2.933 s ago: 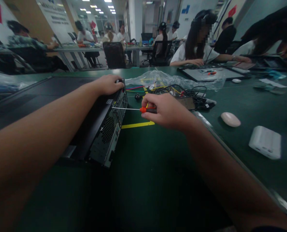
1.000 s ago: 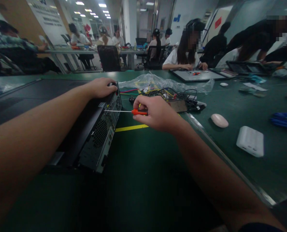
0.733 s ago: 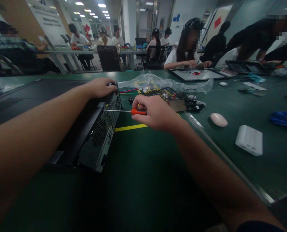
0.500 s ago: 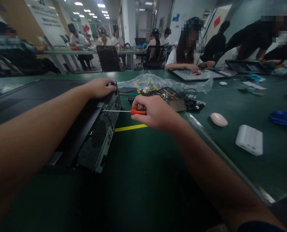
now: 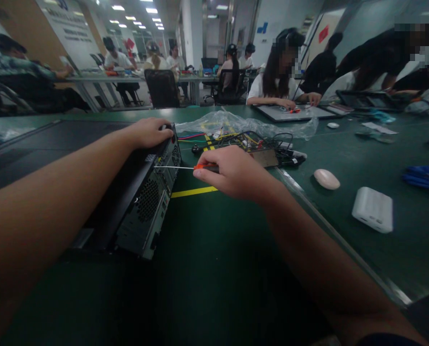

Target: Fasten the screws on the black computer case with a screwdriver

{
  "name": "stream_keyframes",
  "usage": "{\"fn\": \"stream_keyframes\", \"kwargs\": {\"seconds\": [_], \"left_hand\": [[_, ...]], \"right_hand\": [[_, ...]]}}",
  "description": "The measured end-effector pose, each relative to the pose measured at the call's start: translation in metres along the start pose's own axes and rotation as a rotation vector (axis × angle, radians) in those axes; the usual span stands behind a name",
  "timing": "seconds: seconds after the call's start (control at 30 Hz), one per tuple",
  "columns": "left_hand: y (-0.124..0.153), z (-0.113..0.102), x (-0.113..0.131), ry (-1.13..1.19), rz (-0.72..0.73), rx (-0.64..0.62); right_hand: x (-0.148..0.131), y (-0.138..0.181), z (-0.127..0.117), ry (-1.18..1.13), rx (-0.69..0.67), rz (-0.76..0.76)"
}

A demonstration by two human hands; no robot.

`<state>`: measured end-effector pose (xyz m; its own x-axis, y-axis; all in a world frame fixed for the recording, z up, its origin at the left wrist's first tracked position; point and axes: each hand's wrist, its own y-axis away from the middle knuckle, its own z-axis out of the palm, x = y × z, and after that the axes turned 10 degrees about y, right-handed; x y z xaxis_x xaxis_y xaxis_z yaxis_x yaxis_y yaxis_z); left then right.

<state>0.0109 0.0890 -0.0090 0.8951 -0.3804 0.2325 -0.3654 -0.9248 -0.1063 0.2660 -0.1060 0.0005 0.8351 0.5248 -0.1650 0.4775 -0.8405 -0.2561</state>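
A black desktop computer case (image 5: 142, 202) lies flat on the green table (image 5: 218, 269), its grey perforated rear panel facing me. My left hand (image 5: 150, 133) rests closed over the case's top far corner. My right hand (image 5: 236, 173) grips a screwdriver (image 5: 185, 167) with a red and black handle. Its thin metal shaft points left and its tip touches the rear panel near the top edge.
Behind my right hand lie a clear plastic bag (image 5: 243, 124) and a tangle of coloured cables (image 5: 250, 142). A pink oval object (image 5: 326, 179) and a white box (image 5: 373, 209) sit to the right. A yellow tape line (image 5: 195, 192) crosses the table. Several people work at nearby tables.
My right hand has turned slightly on the screwdriver handle, covering more of its red part. The tip stays at the rear panel. My left hand has not moved.
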Motion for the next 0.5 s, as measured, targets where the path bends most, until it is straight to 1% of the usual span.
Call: {"fn": "stream_keyframes", "kwargs": {"seconds": [0.07,0.17,0.4,0.5], "left_hand": [[-0.002,0.001,-0.002,0.005,0.014,0.001],[-0.002,0.002,-0.003,0.010,0.018,0.007],[0.004,-0.002,0.006,0.000,-0.013,0.004],[0.003,-0.001,0.005,-0.001,-0.016,0.009]], "right_hand": [[-0.001,0.000,0.000,-0.002,-0.007,0.010],[0.000,0.001,0.002,-0.021,0.019,0.005],[0.003,0.001,0.002,-0.026,0.052,-0.015],[0.003,0.001,0.001,-0.033,0.053,-0.011]]}}
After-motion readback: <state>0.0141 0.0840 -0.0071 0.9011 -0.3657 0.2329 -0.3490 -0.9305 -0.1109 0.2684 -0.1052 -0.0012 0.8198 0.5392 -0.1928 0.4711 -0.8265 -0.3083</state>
